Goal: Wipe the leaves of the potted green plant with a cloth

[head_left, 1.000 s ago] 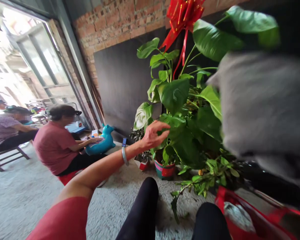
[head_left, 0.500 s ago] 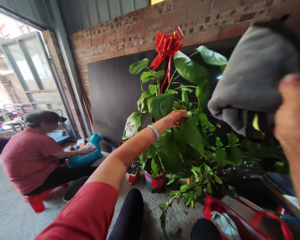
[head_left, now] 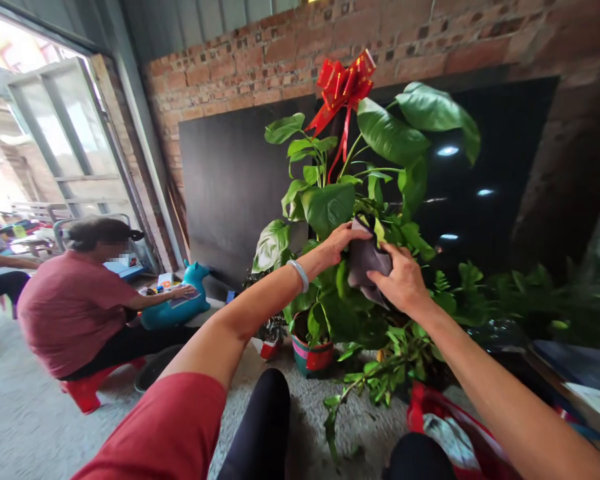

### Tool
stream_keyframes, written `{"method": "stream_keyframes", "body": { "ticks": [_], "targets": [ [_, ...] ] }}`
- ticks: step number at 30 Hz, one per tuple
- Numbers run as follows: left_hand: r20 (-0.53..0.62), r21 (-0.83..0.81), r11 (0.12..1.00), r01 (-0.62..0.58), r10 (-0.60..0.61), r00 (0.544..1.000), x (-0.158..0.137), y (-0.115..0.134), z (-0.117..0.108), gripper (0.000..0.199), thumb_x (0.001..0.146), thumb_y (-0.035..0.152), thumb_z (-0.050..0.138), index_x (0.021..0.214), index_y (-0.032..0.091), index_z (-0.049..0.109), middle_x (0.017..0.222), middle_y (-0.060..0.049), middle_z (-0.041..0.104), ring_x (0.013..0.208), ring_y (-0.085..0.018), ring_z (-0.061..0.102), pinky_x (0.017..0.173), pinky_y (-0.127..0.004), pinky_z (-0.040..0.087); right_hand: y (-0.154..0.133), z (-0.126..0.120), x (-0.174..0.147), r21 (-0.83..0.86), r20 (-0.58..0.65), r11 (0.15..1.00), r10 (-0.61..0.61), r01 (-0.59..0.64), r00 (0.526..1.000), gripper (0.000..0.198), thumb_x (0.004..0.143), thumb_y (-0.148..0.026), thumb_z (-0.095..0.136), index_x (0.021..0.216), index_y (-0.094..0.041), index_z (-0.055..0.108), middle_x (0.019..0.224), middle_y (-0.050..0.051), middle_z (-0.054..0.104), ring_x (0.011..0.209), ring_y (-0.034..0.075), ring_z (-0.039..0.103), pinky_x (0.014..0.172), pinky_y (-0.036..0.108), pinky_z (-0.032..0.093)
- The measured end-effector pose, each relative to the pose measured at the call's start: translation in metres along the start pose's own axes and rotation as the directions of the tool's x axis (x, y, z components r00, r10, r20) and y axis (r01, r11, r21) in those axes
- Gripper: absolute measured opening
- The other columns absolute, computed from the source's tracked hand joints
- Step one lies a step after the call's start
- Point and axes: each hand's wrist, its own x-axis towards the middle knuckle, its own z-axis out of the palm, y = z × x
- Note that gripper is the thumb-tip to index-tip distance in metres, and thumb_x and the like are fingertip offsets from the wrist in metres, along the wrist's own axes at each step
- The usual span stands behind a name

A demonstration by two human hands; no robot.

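Observation:
A large-leaved green potted plant stands in front of me, a red ribbon bow tied near its top. My right hand presses a grey cloth against one of its middle leaves, fingers closed around the folds. From the other side my left hand, with a pale bangle on the wrist, pinches the top of that leaf at the cloth's edge. The cloth covers most of this leaf, and some of my left fingers are hidden. Below is the plant's green and red pot.
Leafy trailing stems spread over the concrete floor by my knees. A red bag sits at lower right. To the left, a person in a pink shirt sits on a red stool, a hand on a blue animal figure. Dark panels lean behind.
My right hand has brought the grey cloth from the upper right down and left onto the leaf. My left hand has stayed at the leaf's top.

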Motion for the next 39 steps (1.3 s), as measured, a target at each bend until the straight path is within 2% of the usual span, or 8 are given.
{"method": "stream_keyframes", "body": {
  "ticks": [5, 13, 18, 22, 29, 34, 37, 39],
  "targets": [
    [-0.04, -0.016, 0.991, 0.132, -0.133, 0.99, -0.004, -0.01, -0.016, 0.074, 0.061, 0.001, 0.069, 0.133, 0.02, 0.064, 0.081, 0.001, 0.07, 0.077, -0.018, 0.066, 0.084, -0.036, 0.055, 0.036, -0.029, -0.026, -0.267, 0.229, 0.963, 0.077, -0.013, 0.97, 0.051, 0.071, -0.013, 0.064, 0.119, -0.026, 0.077, 0.096, 0.007, 0.069, 0.087, 0.026, 0.068, 0.081, 0.036, 0.053],
    [-0.009, 0.197, 0.977, 0.085, -0.085, 0.996, -0.007, -0.019, -0.03, 0.067, 0.068, 0.004, 0.07, 0.133, 0.018, 0.065, 0.088, -0.002, 0.073, 0.077, -0.016, 0.068, 0.076, -0.029, 0.057, 0.01, -0.085, 0.047, -0.308, -0.248, 0.935, 0.101, -0.177, 0.963, 0.06, 0.091, -0.038, 0.059, 0.145, -0.012, 0.058, 0.13, 0.025, 0.062, 0.119, 0.035, 0.061, 0.1, 0.043, 0.045],
    [0.004, 0.601, 0.796, -0.074, 0.089, 0.996, -0.008, -0.028, -0.041, 0.07, 0.065, 0.006, 0.075, 0.134, 0.017, 0.066, 0.11, -0.004, 0.075, 0.102, -0.021, 0.068, 0.094, -0.031, 0.055, 0.03, -0.029, 0.019, -0.313, 0.224, 0.93, 0.271, -0.195, 0.936, 0.041, 0.076, -0.018, 0.062, 0.114, -0.015, 0.077, 0.105, 0.02, 0.073, 0.097, 0.032, 0.069, 0.082, 0.039, 0.05],
    [0.081, 0.704, 0.692, -0.161, 0.147, 0.986, -0.005, -0.033, -0.053, 0.064, 0.068, 0.008, 0.073, 0.131, 0.016, 0.068, 0.116, -0.006, 0.075, 0.108, -0.022, 0.068, 0.099, -0.032, 0.053, 0.045, -0.047, -0.003, -0.21, 0.4, 0.965, 0.235, -0.161, 0.886, 0.02, 0.067, -0.015, 0.064, 0.08, -0.023, 0.077, 0.08, 0.005, 0.076, 0.079, 0.022, 0.068, 0.071, 0.029, 0.049],
    [0.107, 0.631, 0.759, -0.163, 0.123, 0.987, 0.003, -0.044, -0.031, 0.079, 0.068, 0.007, 0.069, 0.146, 0.016, 0.056, 0.124, -0.009, 0.072, 0.101, -0.019, 0.066, 0.088, -0.028, 0.055, -0.012, -0.097, 0.039, -0.204, -0.225, 0.967, 0.108, -0.155, 0.968, 0.049, 0.085, -0.038, 0.06, 0.126, -0.012, 0.069, 0.111, 0.017, 0.071, 0.099, 0.029, 0.064, 0.087, 0.039, 0.046],
    [0.115, 0.602, 0.785, -0.146, 0.096, 0.989, 0.002, -0.041, -0.028, 0.088, 0.064, 0.004, 0.068, 0.149, 0.018, 0.052, 0.119, -0.006, 0.073, 0.09, -0.017, 0.066, 0.076, -0.025, 0.056, -0.011, -0.026, -0.012, -0.299, 0.317, 0.954, 0.092, 0.007, 0.944, 0.047, 0.083, -0.015, 0.054, 0.125, -0.019, 0.074, 0.115, 0.016, 0.074, 0.102, 0.028, 0.069, 0.086, 0.034, 0.049],
    [0.131, 0.593, 0.79, -0.152, 0.092, 0.987, -0.001, -0.039, -0.038, 0.08, 0.063, 0.005, 0.072, 0.14, 0.017, 0.06, 0.113, -0.005, 0.075, 0.092, -0.018, 0.067, 0.081, -0.025, 0.056, 0.006, -0.038, -0.039, -0.244, 0.539, 0.969, 0.097, 0.045, 0.837, 0.039, 0.073, -0.008, 0.058, 0.097, -0.028, 0.082, 0.099, 0.004, 0.079, 0.095, 0.024, 0.073, 0.08, 0.028, 0.049],
    [0.151, 0.572, 0.804, -0.164, 0.093, 0.984, -0.001, -0.039, -0.041, 0.078, 0.063, 0.005, 0.073, 0.139, 0.017, 0.06, 0.114, -0.004, 0.074, 0.097, -0.019, 0.068, 0.086, -0.027, 0.056, 0.01, -0.07, -0.034, -0.29, 0.434, 0.957, 0.132, -0.001, 0.891, 0.038, 0.078, -0.013, 0.057, 0.101, -0.031, 0.082, 0.103, 0.003, 0.08, 0.097, 0.025, 0.072, 0.083, 0.031, 0.05]
  ]
}}
